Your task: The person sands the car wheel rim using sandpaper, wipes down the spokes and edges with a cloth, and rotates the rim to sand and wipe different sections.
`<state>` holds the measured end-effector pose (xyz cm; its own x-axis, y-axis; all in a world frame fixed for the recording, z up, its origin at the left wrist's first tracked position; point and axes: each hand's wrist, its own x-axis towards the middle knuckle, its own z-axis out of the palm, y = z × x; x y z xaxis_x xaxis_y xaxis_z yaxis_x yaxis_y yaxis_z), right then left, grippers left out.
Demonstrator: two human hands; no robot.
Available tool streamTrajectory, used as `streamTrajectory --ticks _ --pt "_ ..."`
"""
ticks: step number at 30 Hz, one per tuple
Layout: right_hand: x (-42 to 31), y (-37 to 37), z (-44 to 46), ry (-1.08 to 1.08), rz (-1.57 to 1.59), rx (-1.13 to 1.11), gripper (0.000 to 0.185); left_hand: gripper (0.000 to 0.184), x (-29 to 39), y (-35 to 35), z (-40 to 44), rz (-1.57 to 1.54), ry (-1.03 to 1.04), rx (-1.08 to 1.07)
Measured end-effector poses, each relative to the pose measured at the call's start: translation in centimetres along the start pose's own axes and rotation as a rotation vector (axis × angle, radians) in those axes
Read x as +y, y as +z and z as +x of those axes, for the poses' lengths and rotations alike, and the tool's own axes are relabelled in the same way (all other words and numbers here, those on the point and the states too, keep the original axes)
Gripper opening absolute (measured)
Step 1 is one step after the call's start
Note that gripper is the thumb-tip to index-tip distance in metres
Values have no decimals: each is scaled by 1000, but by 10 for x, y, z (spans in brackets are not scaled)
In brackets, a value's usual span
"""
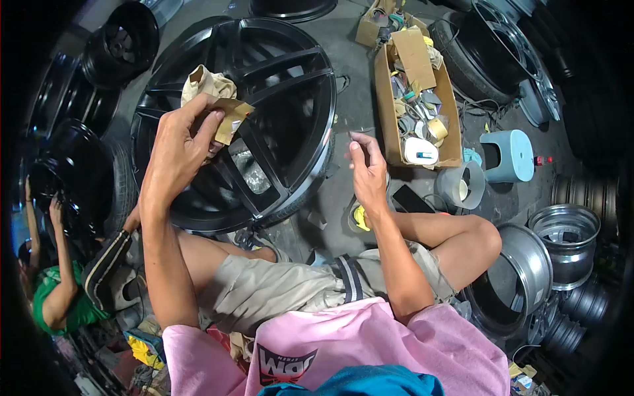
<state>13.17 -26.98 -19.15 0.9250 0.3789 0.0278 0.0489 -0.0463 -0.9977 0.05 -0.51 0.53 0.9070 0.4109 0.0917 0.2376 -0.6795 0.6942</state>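
I am pinching a folded piece of sandpaper (232,123) between the thumb and fingers of my left hand (177,144), holding it over the black spoked alloy wheel (267,86). A crumpled beige cloth (203,84) is showing just beyond my knuckles; I cannot tell whether I am gripping it too. The wheel is lying face up in front of my left side, its broad openings between the spokes leaving gaps below my hand, and its outer edge is curving round toward my crossed legs.

My right hand (368,165) is hovering off the wheel's right edge, fingers curled and thumb close to the index finger; a small dark thing may be sitting at the tips, but I cannot tell. Grey floor (357,89) is lying open between that edge and the long cardboard box (450,112), which is holding tools and tape rolls. Nearer me, a grey bucket (460,187) is standing beside a light-blue stool (508,156), and bare silver rims (566,245) are crowding my right knee. Far left, a person in green (59,300) is reaching toward another dark wheel (69,175).
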Motion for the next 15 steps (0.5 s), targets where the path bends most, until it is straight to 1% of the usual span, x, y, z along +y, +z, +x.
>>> streamTrajectory --ticks 1,4,6,8,10,11,13,15 --pt "-1 -1 0 130 99 -58 23 18 -1 0 0 1 2 8" --pt "-4 2 4 70 80 -106 24 17 0 -1 0 -26 -25 7" --pt "-1 4 14 24 92 -123 25 20 4 -7 0 32 6 -30" --pt "4 0 20 -6 98 -131 25 19 4 -7 -1 -2 6 9" --pt "3 -3 25 -52 -45 -191 26 19 3 -8 -1 -30 -13 0" --pt "4 -4 24 -50 -50 -202 26 19 2 -8 -2 -35 -22 6" --pt "7 -4 21 21 3 -252 24 19 -1 -10 -2 -21 37 26" --pt "6 -4 14 16 -3 -292 24 19 1 -10 -3 4 57 37"
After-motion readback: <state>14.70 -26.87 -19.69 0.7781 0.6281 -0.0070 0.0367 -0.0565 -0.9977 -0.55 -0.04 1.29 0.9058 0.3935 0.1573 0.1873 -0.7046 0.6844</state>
